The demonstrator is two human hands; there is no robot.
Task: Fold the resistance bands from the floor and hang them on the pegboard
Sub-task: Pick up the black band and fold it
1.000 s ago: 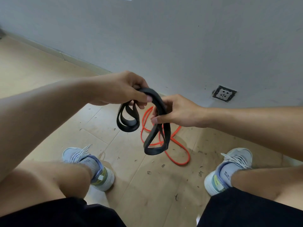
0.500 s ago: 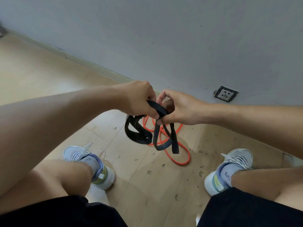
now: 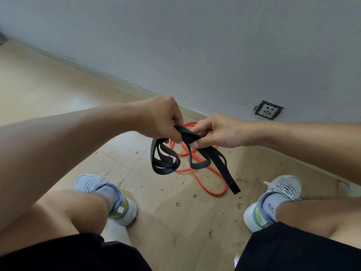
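Floor [image 3: 58, 98] of pale wood lies open leftward up to the skirting. Left hand [image 3: 162, 120] is curled round the black band [image 3: 187, 133], gripping its gathered folds; loops dangle below. Right hand [image 3: 218, 132] pinches the same band between thumb and fingers. Orange band [image 3: 213, 189] sprawls on the floor beneath, between the shoes. Wall socket [image 3: 268, 110] sits low on the grey wall.
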